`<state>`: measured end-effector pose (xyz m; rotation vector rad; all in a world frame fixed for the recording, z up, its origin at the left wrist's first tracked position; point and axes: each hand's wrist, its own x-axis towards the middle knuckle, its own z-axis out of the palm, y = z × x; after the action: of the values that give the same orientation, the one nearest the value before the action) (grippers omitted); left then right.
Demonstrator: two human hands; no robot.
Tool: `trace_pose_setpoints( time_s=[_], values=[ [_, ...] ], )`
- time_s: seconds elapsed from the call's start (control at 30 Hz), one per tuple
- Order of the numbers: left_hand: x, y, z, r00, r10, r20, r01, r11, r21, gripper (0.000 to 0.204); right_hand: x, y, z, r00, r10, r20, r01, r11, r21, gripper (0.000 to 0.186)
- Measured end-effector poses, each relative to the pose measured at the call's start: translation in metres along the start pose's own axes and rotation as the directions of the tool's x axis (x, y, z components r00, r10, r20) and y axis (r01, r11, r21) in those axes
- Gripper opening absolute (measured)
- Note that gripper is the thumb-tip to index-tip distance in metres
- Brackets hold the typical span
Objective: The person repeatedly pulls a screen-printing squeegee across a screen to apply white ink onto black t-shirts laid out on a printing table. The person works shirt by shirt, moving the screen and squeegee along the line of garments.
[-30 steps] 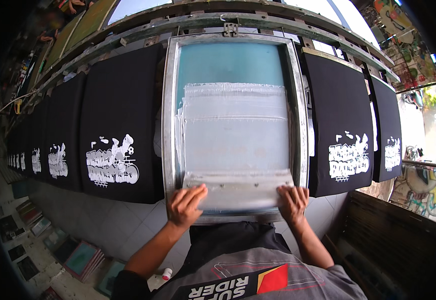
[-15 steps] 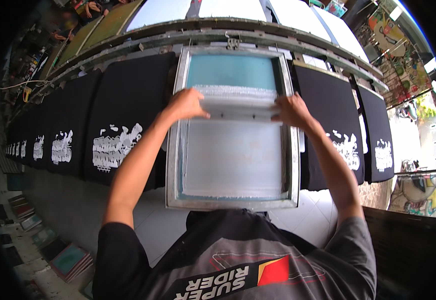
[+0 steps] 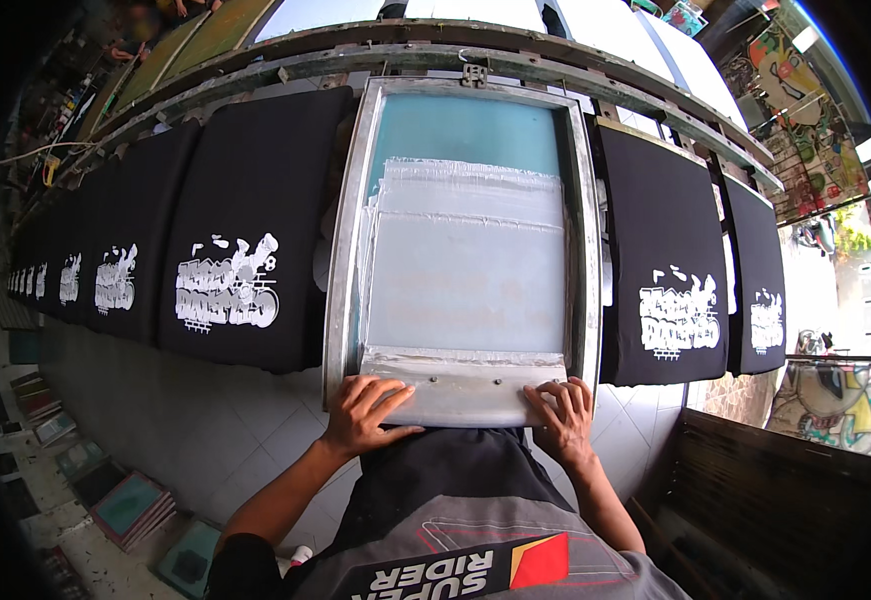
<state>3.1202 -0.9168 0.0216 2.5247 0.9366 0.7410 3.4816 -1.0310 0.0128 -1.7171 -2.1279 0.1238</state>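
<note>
1) Now grasping a wide, pale squeegee [image 3: 471,398] at both ends, with the left hand [image 3: 361,412] and the right hand [image 3: 564,415] curled over it

2) Resting the squeegee at the near end of a metal screen frame [image 3: 347,250], just in front of the body

3) Showing a whitish ink film [image 3: 471,280] over most of the screen, with teal mesh [image 3: 471,120] visible at the far end

4) Apparently working along a row, judging by white prints [image 3: 226,303] already standing on black cloth panels [image 3: 256,180] to either side

5) Seemingly finishing one pull, though hiding everything underneath, leaving unclear any need for another before raising the frame
</note>
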Motion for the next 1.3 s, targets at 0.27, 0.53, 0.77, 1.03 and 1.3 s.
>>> trace_pose_setpoints(
  time_s=[0.27,0.53,0.77,1.03,1.3],
  values=[
    [-0.014,-0.011,-0.007,0.763,-0.500,-0.410,0.531,0.846,-0.046,0.054,-0.005,0.004,-0.020,0.908,0.377,-0.182,-0.344,0.920,0.187,0.064],
    [-0.037,-0.044,-0.010,0.304,-0.950,0.071,0.892,0.258,-0.371,0.080,0.024,0.044,-0.008,0.434,0.877,0.206,-0.869,0.346,0.354,0.075],
    [-0.003,-0.052,-0.037,0.393,-0.916,0.082,0.828,0.314,-0.465,0.077,0.040,0.059,-0.035,0.509,0.846,0.159,-0.824,0.426,0.373,0.082],
    [0.013,-0.051,-0.010,0.341,-0.937,-0.075,0.814,0.334,-0.476,0.071,0.038,0.073,0.004,0.469,0.871,-0.143,-0.632,0.445,0.634,0.062],
    [0.022,0.048,0.022,0.411,-0.902,-0.133,0.782,0.424,-0.457,0.063,-0.046,0.099,-0.039,0.379,0.913,-0.154,-0.547,0.355,0.759,0.052]
  ],
)
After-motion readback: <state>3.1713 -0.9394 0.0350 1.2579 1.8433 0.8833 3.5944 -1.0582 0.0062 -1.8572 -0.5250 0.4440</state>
